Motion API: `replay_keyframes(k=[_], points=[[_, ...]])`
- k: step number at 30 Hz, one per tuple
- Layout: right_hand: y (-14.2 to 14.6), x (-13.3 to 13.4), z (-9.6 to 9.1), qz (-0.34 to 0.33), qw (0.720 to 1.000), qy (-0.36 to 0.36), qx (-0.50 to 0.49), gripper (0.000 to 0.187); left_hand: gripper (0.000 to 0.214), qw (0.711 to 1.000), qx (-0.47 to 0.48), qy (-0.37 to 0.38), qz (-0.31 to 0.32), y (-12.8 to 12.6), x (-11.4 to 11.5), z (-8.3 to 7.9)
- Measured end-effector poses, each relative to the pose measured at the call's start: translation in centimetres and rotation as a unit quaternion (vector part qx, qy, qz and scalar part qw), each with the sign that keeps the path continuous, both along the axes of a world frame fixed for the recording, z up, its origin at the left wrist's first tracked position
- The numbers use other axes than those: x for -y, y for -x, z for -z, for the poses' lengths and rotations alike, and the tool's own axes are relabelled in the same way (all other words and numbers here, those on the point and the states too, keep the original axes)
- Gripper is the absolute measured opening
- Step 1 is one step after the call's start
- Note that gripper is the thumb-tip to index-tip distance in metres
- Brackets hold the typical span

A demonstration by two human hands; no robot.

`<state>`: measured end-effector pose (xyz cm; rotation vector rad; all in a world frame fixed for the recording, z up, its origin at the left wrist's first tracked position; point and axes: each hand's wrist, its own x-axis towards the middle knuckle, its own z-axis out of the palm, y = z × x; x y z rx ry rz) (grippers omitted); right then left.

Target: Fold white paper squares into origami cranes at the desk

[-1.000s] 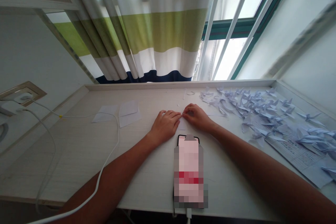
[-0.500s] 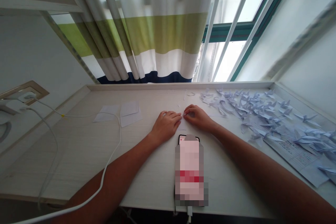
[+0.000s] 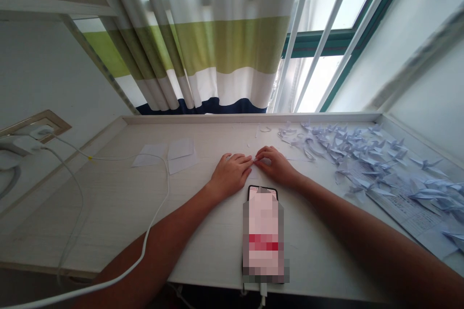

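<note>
Near the middle of the white desk, a small piece of white paper (image 3: 254, 174) lies mostly covered by my two hands. My left hand (image 3: 231, 173) rests over its left side, fingers close together and curled onto the paper, the thumb tip low near its edge. From the right, my right hand (image 3: 276, 166) pinches the paper's upper part between thumb and forefinger. The fingertips of both hands almost meet. Just below the hands lies a phone (image 3: 263, 231), its screen blurred out and a cable plugged into its lower end.
Many folded paper cranes (image 3: 366, 154) cover the desk's right side, some on a printed sheet (image 3: 409, 217). Loose paper squares (image 3: 181, 155) lie to the left. A white cable (image 3: 167, 174) runs from the wall socket (image 3: 43, 128) across my left forearm. Paper scraps lie beyond my hands.
The view has shifted slightly, so everything sits a little further right. My hands keep nearly the same pose on the paper.
</note>
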<state>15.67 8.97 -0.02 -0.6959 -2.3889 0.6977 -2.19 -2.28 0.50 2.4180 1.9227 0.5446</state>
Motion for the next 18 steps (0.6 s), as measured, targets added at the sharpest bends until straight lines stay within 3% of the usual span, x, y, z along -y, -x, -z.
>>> replay_keyframes(k=[10,15,18], points=[[-1.2,1.3,-0.3,-0.015,1.000,0.016,0.016,0.008,0.034,1.000,0.011,-0.014,0.003,0.1,-0.1,0.2],[-1.1,1.4,-0.2,0.025,0.999,0.017,0.017,0.018,0.035,1.000,0.015,-0.023,0.007,0.2,-0.1,0.6],[-0.5,0.9,0.1,0.045,0.999,0.016,0.026,0.011,0.034,0.999,0.022,-0.029,0.010,0.3,-0.1,0.8]])
